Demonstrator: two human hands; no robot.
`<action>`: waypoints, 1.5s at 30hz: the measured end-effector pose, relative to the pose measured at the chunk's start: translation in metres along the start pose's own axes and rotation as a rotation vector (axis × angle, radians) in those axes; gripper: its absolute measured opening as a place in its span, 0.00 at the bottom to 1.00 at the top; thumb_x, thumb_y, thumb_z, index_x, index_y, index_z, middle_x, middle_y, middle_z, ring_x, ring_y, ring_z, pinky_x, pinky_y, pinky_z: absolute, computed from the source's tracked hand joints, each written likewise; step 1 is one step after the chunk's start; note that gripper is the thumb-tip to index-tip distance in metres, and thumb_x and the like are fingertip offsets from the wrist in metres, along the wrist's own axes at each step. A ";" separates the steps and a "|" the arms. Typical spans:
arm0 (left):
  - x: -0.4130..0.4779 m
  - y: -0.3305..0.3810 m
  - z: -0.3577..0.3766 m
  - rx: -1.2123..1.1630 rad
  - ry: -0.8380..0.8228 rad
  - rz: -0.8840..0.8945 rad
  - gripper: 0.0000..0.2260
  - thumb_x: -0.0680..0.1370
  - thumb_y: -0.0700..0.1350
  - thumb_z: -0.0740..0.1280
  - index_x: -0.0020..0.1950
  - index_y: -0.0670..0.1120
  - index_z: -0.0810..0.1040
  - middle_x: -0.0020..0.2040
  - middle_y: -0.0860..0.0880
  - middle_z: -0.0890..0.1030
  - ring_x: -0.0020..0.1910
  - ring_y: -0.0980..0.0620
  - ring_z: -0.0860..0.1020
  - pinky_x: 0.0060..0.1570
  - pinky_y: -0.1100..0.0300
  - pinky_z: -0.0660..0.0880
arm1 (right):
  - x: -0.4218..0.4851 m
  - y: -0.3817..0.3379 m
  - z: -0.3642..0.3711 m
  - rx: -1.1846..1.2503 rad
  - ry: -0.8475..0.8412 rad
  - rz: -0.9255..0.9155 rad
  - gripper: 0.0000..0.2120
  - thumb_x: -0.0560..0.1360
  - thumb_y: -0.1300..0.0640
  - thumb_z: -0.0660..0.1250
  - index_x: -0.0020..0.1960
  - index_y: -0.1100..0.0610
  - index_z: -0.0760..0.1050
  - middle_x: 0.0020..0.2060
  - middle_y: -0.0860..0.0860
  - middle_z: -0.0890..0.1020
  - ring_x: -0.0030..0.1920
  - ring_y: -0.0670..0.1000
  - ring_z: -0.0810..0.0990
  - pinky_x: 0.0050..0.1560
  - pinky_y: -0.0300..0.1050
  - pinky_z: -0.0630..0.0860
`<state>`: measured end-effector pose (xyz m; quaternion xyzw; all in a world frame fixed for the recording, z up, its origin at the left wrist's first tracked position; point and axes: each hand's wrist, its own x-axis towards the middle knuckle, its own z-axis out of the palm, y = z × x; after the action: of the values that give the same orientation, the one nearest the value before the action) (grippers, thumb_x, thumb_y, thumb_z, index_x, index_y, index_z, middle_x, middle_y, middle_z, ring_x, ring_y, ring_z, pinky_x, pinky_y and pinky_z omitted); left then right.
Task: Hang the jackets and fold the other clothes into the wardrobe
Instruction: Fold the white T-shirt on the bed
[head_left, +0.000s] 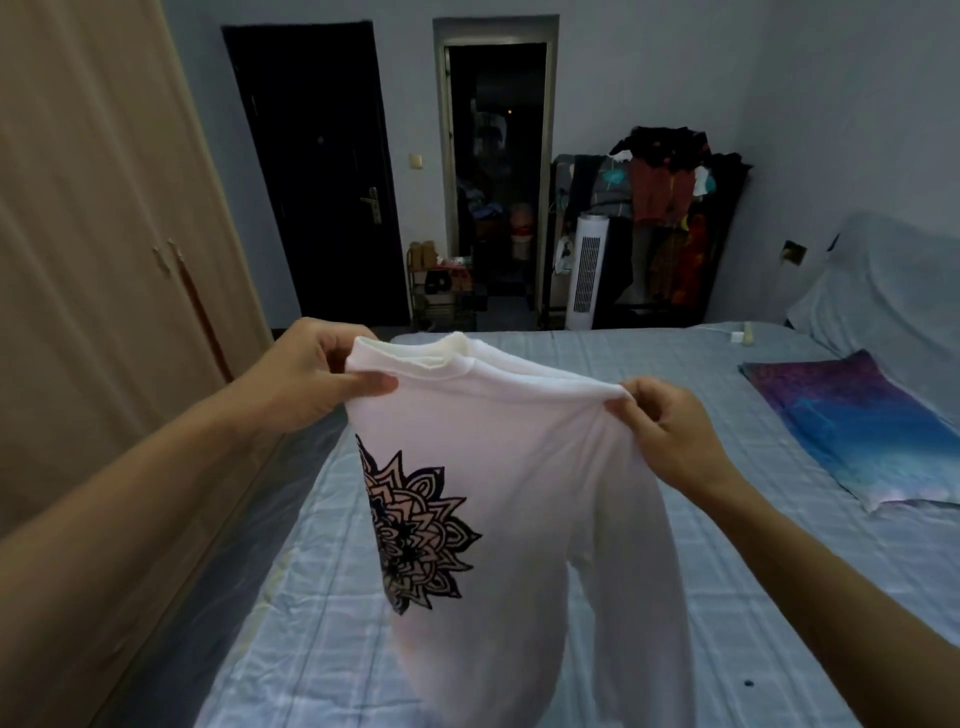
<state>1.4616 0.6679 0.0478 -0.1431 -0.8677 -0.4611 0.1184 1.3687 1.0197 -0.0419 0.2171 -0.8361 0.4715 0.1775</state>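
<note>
A bed (649, 374) under a pale blue checked sheet fills the lower half of the view. It stands in a dim bedroom with grey-blue walls. A tall wooden wardrobe (93, 260) with its doors closed runs along the left side of the bed. On the far wall are a shut dark door (317, 171) and, just to its right, an open doorway (496, 171) leading into a cluttered, unlit space. A low shoe rack (441, 286) sits between them at floor level. Further right, a white tower fan (587, 270) stands in front of a clothes rack (665, 218) piled with dark and red garments. A seat draped in a light cloth (883, 280) sits at the right edge. In all there is one wardrobe, one shut door, one open doorway, one fan, one loaded rack and one blue-and-purple pillow (857, 431) lying on the bed's right side. There is also one white long-sleeved top (519, 467) with a single black mandala print (421, 530) on its front. That top is held up in the air above the bed, between the two hands. The left hand (306, 374) pinches one shoulder beside the collar, thumb on the front and fingers behind. The right hand (670, 431) grips the other shoulder with curled fingers. The body and one sleeve hang down below both hands, out of the bottom of the view.
</note>
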 end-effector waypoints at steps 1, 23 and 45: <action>0.005 -0.003 0.000 -0.026 -0.005 -0.003 0.10 0.70 0.42 0.74 0.49 0.39 0.82 0.45 0.40 0.85 0.43 0.50 0.83 0.45 0.57 0.79 | 0.005 0.002 -0.002 -0.001 -0.004 -0.007 0.08 0.79 0.55 0.67 0.41 0.53 0.78 0.34 0.50 0.80 0.33 0.43 0.76 0.35 0.36 0.70; 0.289 -0.182 -0.012 -0.160 0.196 -0.082 0.09 0.75 0.39 0.73 0.42 0.54 0.83 0.41 0.54 0.84 0.44 0.56 0.83 0.43 0.60 0.79 | 0.262 0.135 0.110 0.093 0.170 0.112 0.05 0.80 0.59 0.65 0.48 0.59 0.79 0.40 0.51 0.80 0.39 0.43 0.76 0.42 0.39 0.72; -0.024 -0.240 0.128 0.087 -0.171 -0.217 0.06 0.73 0.36 0.75 0.44 0.46 0.83 0.40 0.51 0.83 0.41 0.53 0.81 0.42 0.58 0.75 | -0.033 0.208 0.134 0.012 -0.412 0.140 0.06 0.76 0.66 0.69 0.46 0.56 0.81 0.43 0.49 0.82 0.44 0.46 0.79 0.49 0.37 0.72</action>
<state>1.3889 0.6432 -0.2144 -0.0818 -0.9041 -0.4193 -0.0002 1.2736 1.0061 -0.2720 0.2511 -0.8649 0.4334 -0.0316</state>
